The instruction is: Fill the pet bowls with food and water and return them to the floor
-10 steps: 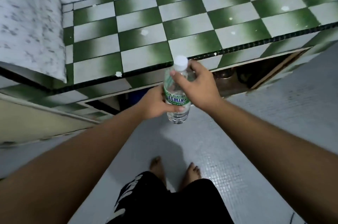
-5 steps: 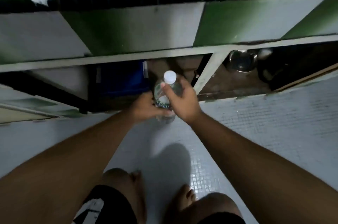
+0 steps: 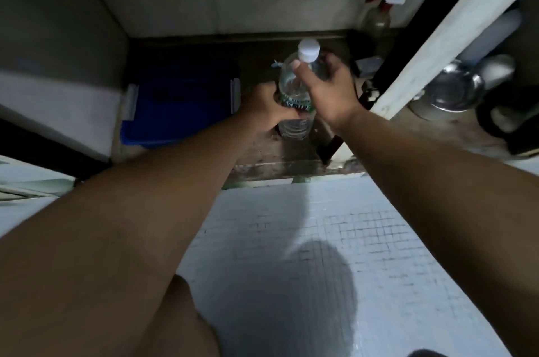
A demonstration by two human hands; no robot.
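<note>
A clear plastic water bottle (image 3: pixel 294 88) with a white cap and a green label stands upright inside the dark space under the counter. My left hand (image 3: pixel 264 107) wraps its lower body at the label. My right hand (image 3: pixel 328 88) grips its neck and shoulder just below the cap. The bottle's base is at or just above the cabinet floor; I cannot tell whether it touches. A shiny metal bowl (image 3: pixel 450 91) sits in the compartment to the right, behind a white post.
A blue plastic box (image 3: pixel 180 105) sits left of the bottle. A spray bottle (image 3: pixel 379 15) stands at the back. The white post (image 3: pixel 431 44) divides the compartments. Dark items lie far right. Pale tiled floor (image 3: pixel 379 240) spreads below, and my knees are bent low.
I have crouched down from standing at the green checkered counter. Both hands carried the bottle downward and forward into the cabinet space under the counter.
</note>
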